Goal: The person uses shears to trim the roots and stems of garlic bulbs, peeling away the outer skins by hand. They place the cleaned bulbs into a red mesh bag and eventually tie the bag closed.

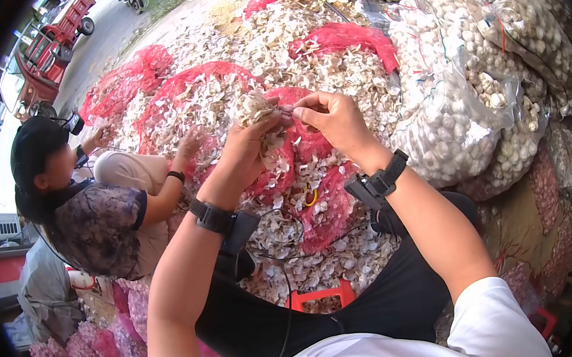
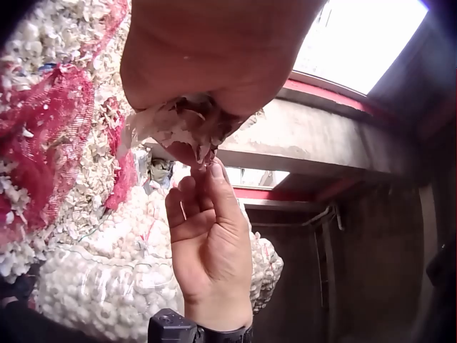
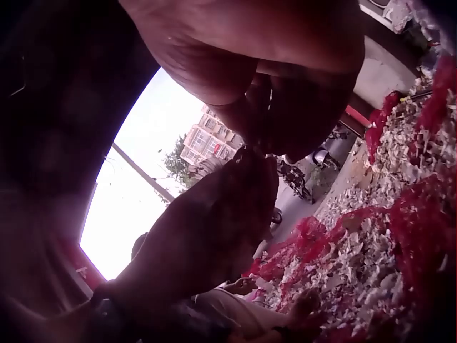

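My left hand (image 1: 248, 139) grips a garlic bulb (image 1: 251, 107) wrapped in loose, papery skin, held up over the heap of peelings. Thumb and forefinger of my right hand (image 1: 340, 118) meet at the bulb's side and pinch its skin. Seen from the left wrist, ragged flakes of garlic skin (image 2: 187, 123) and a reddish patch hang below the left palm, with the right hand (image 2: 213, 243) reaching up to them. In the right wrist view both hands are dark, and the garlic between them is mostly hidden.
Peelings (image 1: 216, 109) and red mesh netting (image 1: 327, 209) cover the ground ahead. Clear bags of garlic bulbs (image 1: 448, 133) are stacked at right. Another person (image 1: 105, 211) sits at left. A red stool (image 1: 323, 295) shows between my legs; a red cargo tricycle (image 1: 52, 46) stands beyond.
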`<state>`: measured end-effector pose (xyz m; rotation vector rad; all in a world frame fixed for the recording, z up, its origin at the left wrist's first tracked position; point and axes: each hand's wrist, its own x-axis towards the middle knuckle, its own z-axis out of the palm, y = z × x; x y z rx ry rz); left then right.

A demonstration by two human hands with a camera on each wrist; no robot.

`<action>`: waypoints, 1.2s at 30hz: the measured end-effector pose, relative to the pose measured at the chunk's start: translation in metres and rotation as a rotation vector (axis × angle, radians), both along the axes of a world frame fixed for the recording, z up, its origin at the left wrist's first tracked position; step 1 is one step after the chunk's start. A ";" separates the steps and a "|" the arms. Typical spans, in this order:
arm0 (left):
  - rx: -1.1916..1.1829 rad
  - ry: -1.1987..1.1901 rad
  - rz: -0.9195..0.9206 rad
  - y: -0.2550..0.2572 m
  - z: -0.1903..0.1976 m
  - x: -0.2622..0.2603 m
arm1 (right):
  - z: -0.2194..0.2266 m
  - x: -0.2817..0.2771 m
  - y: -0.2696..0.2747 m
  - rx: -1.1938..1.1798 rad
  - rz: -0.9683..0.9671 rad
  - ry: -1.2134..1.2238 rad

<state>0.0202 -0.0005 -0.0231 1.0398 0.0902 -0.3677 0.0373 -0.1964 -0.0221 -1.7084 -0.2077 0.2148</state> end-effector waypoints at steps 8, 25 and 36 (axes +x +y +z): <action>0.052 -0.034 0.040 -0.005 -0.002 -0.001 | -0.010 0.003 0.004 0.021 0.039 -0.059; 0.128 -0.075 0.065 -0.007 -0.008 0.002 | -0.007 -0.009 0.013 -0.070 -0.060 -0.124; 0.238 0.037 0.058 -0.003 -0.009 0.000 | -0.001 -0.015 0.014 -0.491 0.001 -0.314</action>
